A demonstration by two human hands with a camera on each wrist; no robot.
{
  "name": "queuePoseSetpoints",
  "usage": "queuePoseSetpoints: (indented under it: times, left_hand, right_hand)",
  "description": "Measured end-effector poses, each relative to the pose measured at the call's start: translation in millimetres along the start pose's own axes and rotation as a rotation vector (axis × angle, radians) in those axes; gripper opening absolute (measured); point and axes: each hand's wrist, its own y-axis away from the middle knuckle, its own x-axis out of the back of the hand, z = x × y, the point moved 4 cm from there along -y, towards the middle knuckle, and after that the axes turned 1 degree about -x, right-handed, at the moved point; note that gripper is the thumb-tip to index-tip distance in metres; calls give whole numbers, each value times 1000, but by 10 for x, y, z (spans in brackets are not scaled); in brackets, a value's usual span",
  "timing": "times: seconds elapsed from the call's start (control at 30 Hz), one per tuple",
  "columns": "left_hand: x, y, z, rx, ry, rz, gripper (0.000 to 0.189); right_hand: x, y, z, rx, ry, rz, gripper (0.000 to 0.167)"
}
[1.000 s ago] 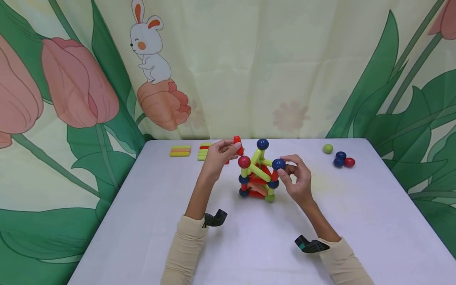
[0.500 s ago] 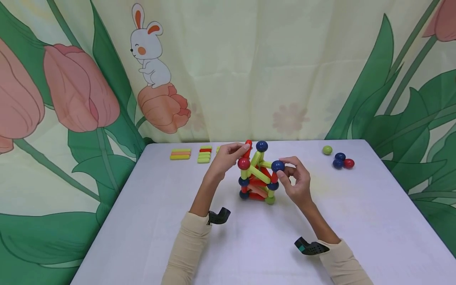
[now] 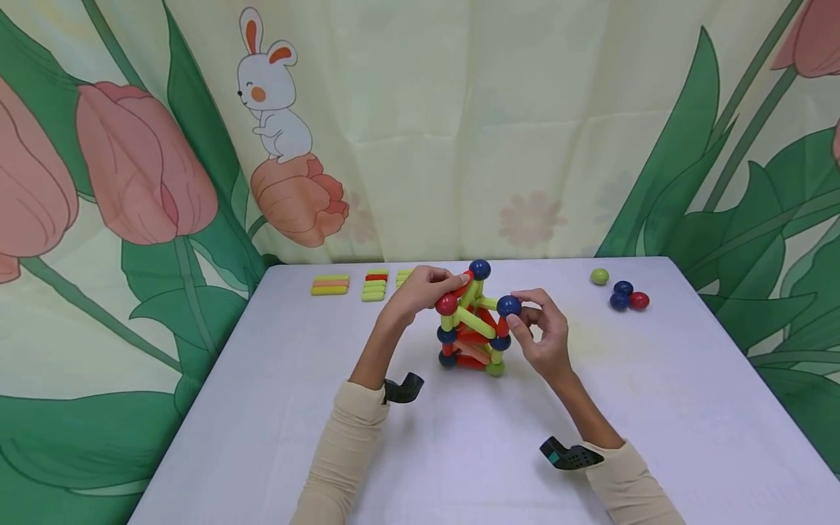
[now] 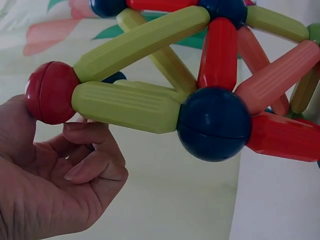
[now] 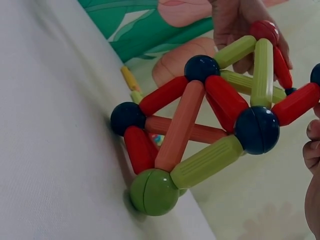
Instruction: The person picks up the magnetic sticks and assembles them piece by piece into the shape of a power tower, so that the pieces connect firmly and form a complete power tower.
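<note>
A tower of coloured building sticks and balls (image 3: 477,323) stands upright on the table. My left hand (image 3: 423,292) is at its top left and pinches a red stick (image 5: 282,67), which runs from the red ball (image 3: 447,305) toward the rear blue ball (image 3: 480,269). In the left wrist view the thumb lies behind the red ball (image 4: 52,92), hiding most of the stick. My right hand (image 3: 545,332) holds the blue ball (image 3: 508,305) at the top right corner between thumb and fingers. A red stick (image 5: 297,104) joins that ball to a lower blue ball (image 5: 257,130).
Rows of spare sticks (image 3: 330,285) lie at the back left of the white table (image 3: 262,408), with another stack (image 3: 375,286) beside them. At the back right are a green ball (image 3: 599,276), two blue balls (image 3: 620,301) and a red ball (image 3: 639,300). A printed curtain (image 3: 420,146) hangs behind.
My left hand has moved right and brought the red stick from upright beside the tower down to a slant between the red ball and the rear blue ball. My right hand stays on its blue ball.
</note>
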Motion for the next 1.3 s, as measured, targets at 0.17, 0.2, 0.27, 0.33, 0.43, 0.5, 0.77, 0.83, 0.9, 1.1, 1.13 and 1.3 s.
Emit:
queuePoseSetpoints:
  times: [0.17, 0.2, 0.27, 0.33, 0.43, 0.5, 0.77, 0.83, 0.9, 1.1, 1.13, 1.3]
  left_hand:
    - [17, 1, 21, -13, -32, 14, 38]
    - [27, 2, 18, -20, -31, 25, 38]
    - [59, 7, -2, -40, -23, 56, 38]
    - [116, 4, -56, -56, -9, 103, 38]
    - [229, -23, -210, -48, 4, 179, 37]
    - [309, -56, -351, -21, -15, 225, 34]
    - [476, -281, -988, 14, -327, 329, 19]
    - [451, -339, -1114, 13, -420, 319, 18]
    - [411, -389, -1201, 10, -513, 294, 20]
    - [308, -469, -1288, -20, -705, 257, 25]
    - [298, -471, -1286, -13, -727, 257, 26]
    - [267, -452, -1261, 53, -822, 238, 27]
  right_hand:
    - [-1, 1, -9, 3, 1, 1, 37]
    - [-2, 0, -10, 5, -1, 2, 37]
    - [-5, -3, -9, 7, -1, 1, 38]
    - [-11, -5, -6, 9, 2, -1, 38]
    - [-21, -5, -1, 12, 13, -5, 38]
    - [-22, -3, -3, 16, 23, -5, 38]
    - [-13, -7, 3, 15, 23, 5, 39]
    - [-13, -8, 5, 14, 18, 8, 39]
    - [-13, -8, 6, 16, 18, 10, 39]
    - [-11, 5, 6, 12, 21, 11, 39]
    - [-10, 7, 7, 12, 22, 11, 39]
    - [-6, 0, 12, 19, 19, 6, 38]
